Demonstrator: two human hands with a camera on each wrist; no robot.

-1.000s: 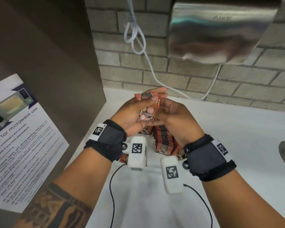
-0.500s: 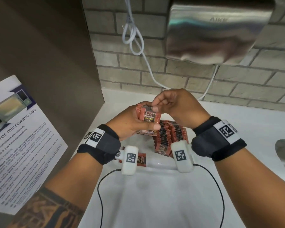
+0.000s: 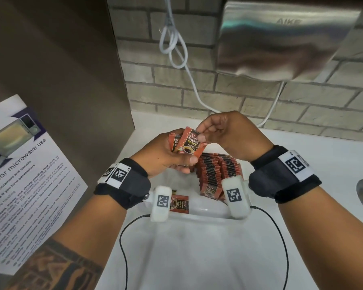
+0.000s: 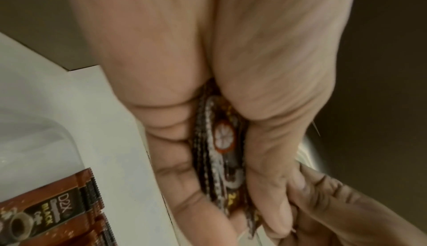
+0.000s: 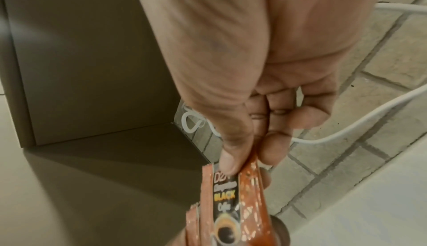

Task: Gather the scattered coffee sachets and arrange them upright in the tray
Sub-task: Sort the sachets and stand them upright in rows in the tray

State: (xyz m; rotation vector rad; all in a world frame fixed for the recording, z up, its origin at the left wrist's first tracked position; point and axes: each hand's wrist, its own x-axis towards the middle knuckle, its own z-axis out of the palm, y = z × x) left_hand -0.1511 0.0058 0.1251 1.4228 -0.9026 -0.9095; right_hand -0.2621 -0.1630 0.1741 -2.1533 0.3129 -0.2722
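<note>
Sachets of black coffee, small red-brown foil packets with a cup printed on the front, are sitting in three places. Nearest, one flat sachet (image 3: 179, 204) is lying face up inside the clear plastic tray (image 3: 205, 212), half hidden behind the white left wrist camera. Just to its right, a packed row of upright sachets (image 3: 213, 172) is standing on edge in the tray, running from near to far; its near right end is being covered by the right wrist camera, and the tray's far wall is being hidden by the hands. Above the tray's far left part, the left hand (image 3: 166, 155) is curling round a small held stack of sachets (image 3: 175, 141), thumb pressing across the front; in the left wrist view only the stack's crimped edges (image 4: 219, 151) are showing between palm and fingers, blurred. The right hand (image 3: 228, 135) is pinching the top corner of a tilted front sachet (image 3: 192, 143) between thumb and forefinger, the other fingers curled in; the right wrist view is cutting off this sachet's lower end (image 5: 231, 204).

Compared with half a second ago, the front sachet is standing out from the stack at a slant instead of lying square on it, and the right hand is sitting a little higher and further right.

Beyond the hands, a looped white cable (image 3: 174, 42) is hanging on the pale brick wall (image 3: 176, 95) beside a steel hand dryer (image 3: 281, 38), cropped at the top. At left, a microwave notice (image 3: 25, 174) is being cut off by the frame.
</note>
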